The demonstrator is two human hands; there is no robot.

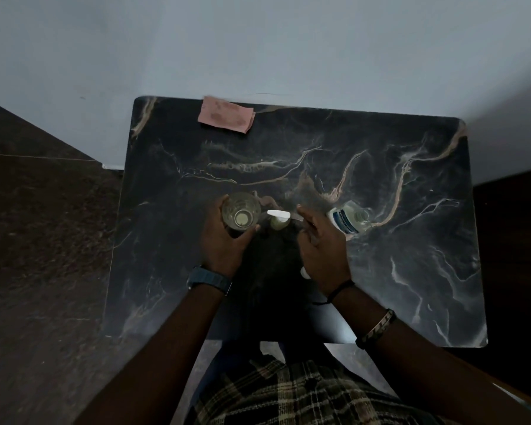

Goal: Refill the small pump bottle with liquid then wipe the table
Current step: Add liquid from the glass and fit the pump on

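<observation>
Head view, dim light, looking straight down on a dark marble-patterned table [288,148] set against a pale wall [258,41]. Left hand [224,240] grips a clear drinking glass [241,214], fingers and thumb wrapped round its sides; glass is upright, held just left of centre, with a little pale liquid visible at its bottom. Small pump bottle [279,220] stands immediately right of the glass, between the two hands; its white pump head is on and the spout points left toward the glass. Contents look pale yellowish. Right hand [322,246] sits just right of the pump bottle, fingers loosely extended toward it; cannot tell whether the fingertips touch the bottle or hold anything. A small white object [304,273] shows at the heel of this hand on the tabletop; identity unclear. Large clear bottle [351,220] with a blue-and-white label stands just beyond the right hand, apparently uncapped. Folded pink cloth [226,115] lies at the far edge of the table, left of centre, well apart from the bottles. Watch [209,280] on left wrist; cord and bracelet on right wrist. Plaid shirt at bottom of frame.
</observation>
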